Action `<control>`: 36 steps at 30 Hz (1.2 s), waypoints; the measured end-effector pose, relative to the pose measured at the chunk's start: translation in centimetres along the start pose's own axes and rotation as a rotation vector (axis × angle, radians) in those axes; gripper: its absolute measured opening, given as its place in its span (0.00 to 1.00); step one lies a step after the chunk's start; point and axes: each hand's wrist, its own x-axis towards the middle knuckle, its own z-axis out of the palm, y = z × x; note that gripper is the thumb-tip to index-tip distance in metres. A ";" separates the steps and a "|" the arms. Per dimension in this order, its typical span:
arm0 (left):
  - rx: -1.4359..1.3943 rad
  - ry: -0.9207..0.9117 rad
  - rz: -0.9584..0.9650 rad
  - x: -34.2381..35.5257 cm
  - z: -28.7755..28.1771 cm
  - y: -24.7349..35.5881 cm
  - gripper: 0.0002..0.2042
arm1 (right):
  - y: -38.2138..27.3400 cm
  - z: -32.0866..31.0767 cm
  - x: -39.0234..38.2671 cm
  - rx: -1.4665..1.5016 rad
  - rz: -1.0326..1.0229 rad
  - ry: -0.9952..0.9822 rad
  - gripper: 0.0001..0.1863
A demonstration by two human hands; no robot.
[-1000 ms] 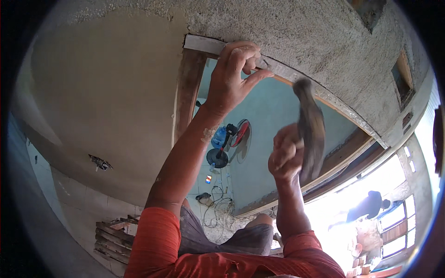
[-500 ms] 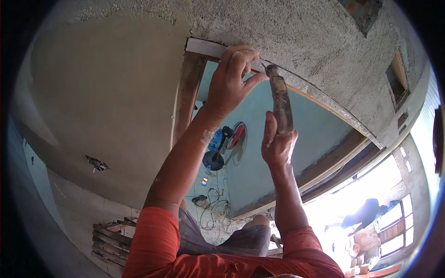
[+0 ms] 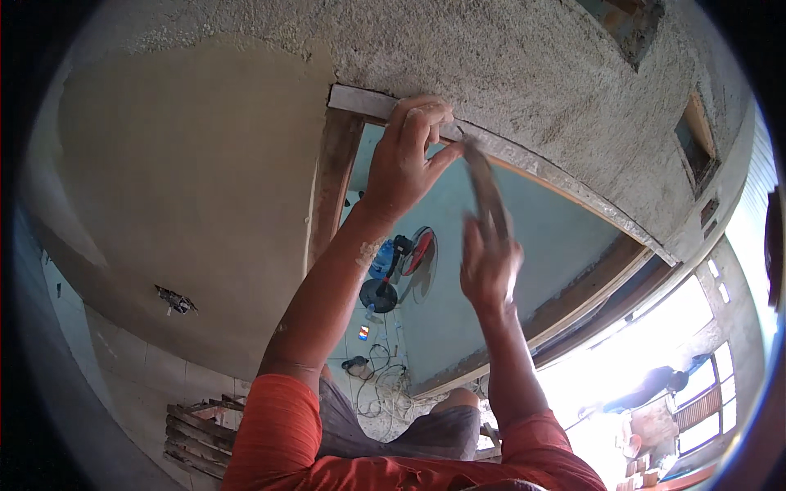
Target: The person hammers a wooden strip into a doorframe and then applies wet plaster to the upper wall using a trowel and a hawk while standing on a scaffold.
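Observation:
A pale, narrow strip lies along the top edge of a wooden door frame. My left hand is raised to it, its fingers curled over the strip and its thumb stretched to the right. Just right of these fingers a thin dark nail shows at the strip. My right hand grips a hammer by its handle, smeared by motion. The hammer's upper end is close to the nail and my left thumb; whether it touches the nail I cannot tell.
Rough plaster spreads above the frame, smoother plaster to the left. Through the opening appear a fan, tangled cables and a phone on the floor. Stacked wood lies lower left. Another person is at far right.
The hammer in my right hand has shifted slightly left and is now blurred. My left hand stays at the strip. The whole view has tilted, so the frame appears slightly lower.

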 end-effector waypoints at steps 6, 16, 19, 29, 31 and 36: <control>-0.003 -0.047 0.010 0.2 0.0 0.1 0.29 | -0.5 -0.9 0.1 0.042 -0.057 0.154 0.09; 0.039 -0.057 -0.011 0.1 -1.0 -0.2 0.28 | -2.7 -0.4 1.8 0.336 0.504 -0.112 0.04; 0.003 -0.055 -0.046 0.3 0.0 0.1 0.28 | -1.3 -0.5 0.0 0.501 0.507 0.065 0.08; 0.304 -0.096 0.000 1.6 -2.0 1.3 0.29 | 3.8 -2.7 -6.7 1.135 1.035 0.460 0.20; 0.256 -0.122 -0.019 0.1 -1.2 1.2 0.28 | 5.7 -3.6 -7.9 1.074 1.090 0.612 0.20; 0.327 -0.170 -0.064 -1.0 1.3 2.1 0.27 | 10.0 -5.1 -16.0 0.844 1.043 0.851 0.18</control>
